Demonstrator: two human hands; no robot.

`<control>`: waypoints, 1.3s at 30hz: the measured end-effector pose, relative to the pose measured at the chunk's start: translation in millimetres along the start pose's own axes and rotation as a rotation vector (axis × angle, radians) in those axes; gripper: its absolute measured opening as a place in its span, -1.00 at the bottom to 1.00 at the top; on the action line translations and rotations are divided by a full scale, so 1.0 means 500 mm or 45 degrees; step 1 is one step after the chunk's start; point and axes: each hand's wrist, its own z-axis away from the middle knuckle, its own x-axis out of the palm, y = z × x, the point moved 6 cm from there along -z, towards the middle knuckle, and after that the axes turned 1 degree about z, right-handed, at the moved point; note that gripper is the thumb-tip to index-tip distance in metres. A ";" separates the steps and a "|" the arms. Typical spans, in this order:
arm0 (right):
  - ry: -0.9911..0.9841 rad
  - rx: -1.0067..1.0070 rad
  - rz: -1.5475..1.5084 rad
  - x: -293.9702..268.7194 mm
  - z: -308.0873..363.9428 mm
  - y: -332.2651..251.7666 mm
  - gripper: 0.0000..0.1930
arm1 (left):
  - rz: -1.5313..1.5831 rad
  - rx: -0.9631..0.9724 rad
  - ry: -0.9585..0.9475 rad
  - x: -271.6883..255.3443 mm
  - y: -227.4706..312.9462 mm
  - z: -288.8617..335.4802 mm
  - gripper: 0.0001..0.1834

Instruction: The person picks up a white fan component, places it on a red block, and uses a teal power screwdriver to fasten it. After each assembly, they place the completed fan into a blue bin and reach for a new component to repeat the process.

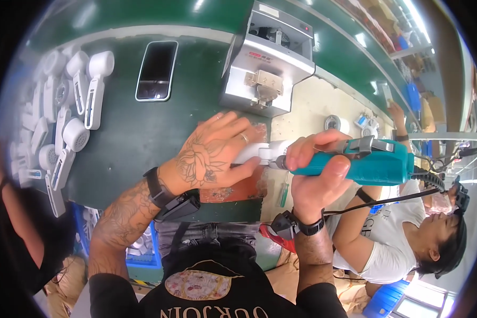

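Observation:
My left hand (212, 151) is closed around a white plastic handheld fan (253, 153), pressing it down on a reddish-brown mat (217, 195). Much of the fan is hidden under my fingers. In my right hand (318, 177) lies a teal electric screwdriver (379, 168), held nearly level, with its tip pointing left. That tip meets the fan at its middle joint, or comes very close; I cannot tell which. A dark cable trails off the screwdriver's rear end to the right.
Many similar white handheld fans (93, 98) are heaped at the left. A phone (157, 71) lies beyond my left hand, beside a grey metal machine (270, 69). A green-handled screwdriver (284, 195) rests near the mat. Below is a blue crate (156, 246); a co-worker (376, 246) is at right.

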 end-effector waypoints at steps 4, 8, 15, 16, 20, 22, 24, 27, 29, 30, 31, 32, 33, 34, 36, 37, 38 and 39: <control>-0.035 0.066 -0.025 -0.001 0.006 0.024 -0.36 | -0.003 0.008 0.006 0.007 -0.003 -0.001 -0.48; -0.054 0.042 -0.086 -0.007 0.008 0.039 -0.44 | 0.053 -0.014 0.072 0.011 -0.004 -0.011 -0.61; -0.018 -0.020 -0.131 0.007 0.009 0.033 -0.50 | -0.031 0.108 0.064 0.004 -0.003 -0.017 -0.52; 0.022 -0.055 -0.130 0.006 0.018 0.045 -0.52 | -0.019 0.142 0.117 0.002 -0.009 -0.004 -0.53; 0.088 0.101 -0.188 -0.053 0.043 0.051 -0.53 | 0.049 0.344 0.252 -0.006 0.023 0.014 -0.57; 0.160 -0.006 -0.359 -0.054 0.059 0.013 -0.50 | -0.111 0.391 0.173 -0.033 0.085 0.026 -0.65; 0.289 -0.104 -0.501 -0.060 0.072 -0.037 -0.51 | -0.260 0.370 0.174 -0.012 0.099 0.087 -0.65; 0.234 -0.180 -0.399 -0.052 0.086 -0.113 -0.38 | -0.111 0.174 0.336 -0.075 0.068 0.132 -0.64; 0.262 -0.177 -0.237 -0.067 0.102 -0.125 -0.29 | 0.232 -0.301 0.702 -0.183 0.019 0.183 -0.65; 0.313 -0.191 -0.198 -0.086 0.115 -0.113 -0.28 | 0.310 -0.590 0.888 -0.245 0.000 0.222 -0.67; 0.356 -0.187 -0.181 -0.096 0.129 -0.090 -0.28 | 0.030 -0.747 1.136 -0.279 -0.060 0.299 -0.66; 0.358 -0.189 -0.188 -0.103 0.135 -0.080 -0.28 | 0.402 -0.695 1.517 -0.322 -0.087 0.333 -0.57; 0.330 -0.147 -0.140 -0.109 0.140 -0.071 -0.28 | 0.649 -0.733 1.666 -0.364 -0.118 0.358 -0.50; 0.295 -0.103 -0.102 -0.110 0.142 -0.065 -0.29 | 0.380 -0.701 1.771 -0.419 -0.138 0.394 -0.49; 0.266 -0.102 -0.130 -0.107 0.146 -0.051 -0.30 | 0.105 -0.582 1.764 -0.516 -0.188 0.447 -0.46; 0.215 -0.090 -0.184 -0.100 0.146 -0.045 -0.30 | 0.080 -0.578 1.769 -0.557 -0.208 0.463 -0.46; 0.169 -0.082 -0.226 -0.095 0.146 -0.038 -0.31 | 0.062 -0.762 1.729 -0.583 -0.243 0.472 -0.45; 0.169 -0.134 -0.207 -0.096 0.150 -0.070 -0.31 | 0.097 -0.910 1.701 -0.591 -0.270 0.478 -0.44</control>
